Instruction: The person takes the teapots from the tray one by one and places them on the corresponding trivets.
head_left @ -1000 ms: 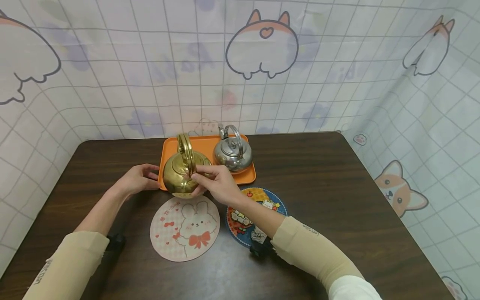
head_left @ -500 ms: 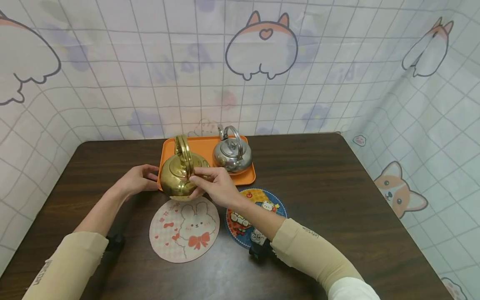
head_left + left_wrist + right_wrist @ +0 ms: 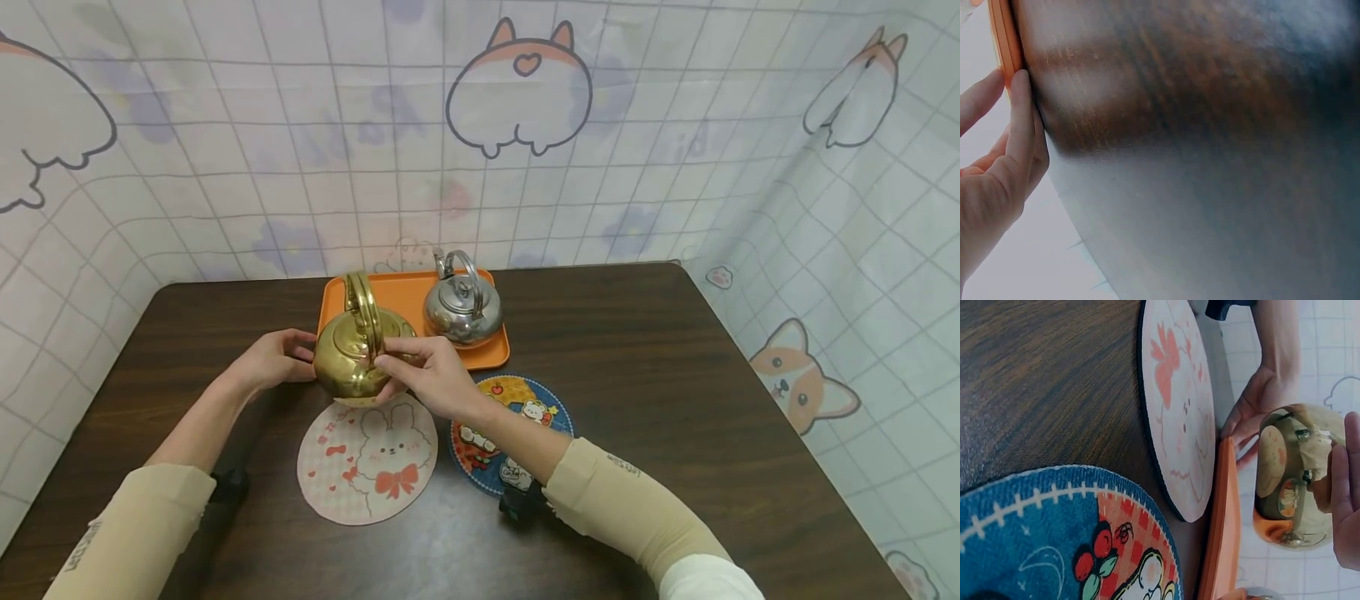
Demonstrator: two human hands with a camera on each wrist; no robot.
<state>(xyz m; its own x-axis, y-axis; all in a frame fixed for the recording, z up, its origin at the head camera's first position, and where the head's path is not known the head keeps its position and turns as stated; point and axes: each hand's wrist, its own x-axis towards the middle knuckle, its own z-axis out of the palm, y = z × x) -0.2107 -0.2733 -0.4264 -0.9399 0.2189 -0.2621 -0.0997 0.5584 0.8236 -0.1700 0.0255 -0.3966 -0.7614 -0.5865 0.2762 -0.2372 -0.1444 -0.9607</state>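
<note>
A gold kettle [image 3: 347,371] with an upright loop handle hangs over the front left part of an orange tray [image 3: 408,286]. My right hand [image 3: 435,379] pinches the base of its handle between thumb and fingers. In the right wrist view a gap shows between the gold kettle [image 3: 1297,481] and the tray [image 3: 1222,519]. At the tray's left edge, my left hand [image 3: 277,362] grips the rim, thumb on one side and fingers on the other, as the left wrist view shows. A silver kettle [image 3: 459,315] stands on the tray's right half.
A round pink mat [image 3: 367,467] with a bunny print lies in front of the tray. Right of it, partly under my right forearm, is a round blue mat [image 3: 480,479]. The dark wooden table [image 3: 645,375] meets a patterned cloth wall [image 3: 405,150] behind.
The gold kettle has shifted slightly left and toward me in my right hand. My left hand stays at the tray's edge, and the silver kettle has kept its place on the tray.
</note>
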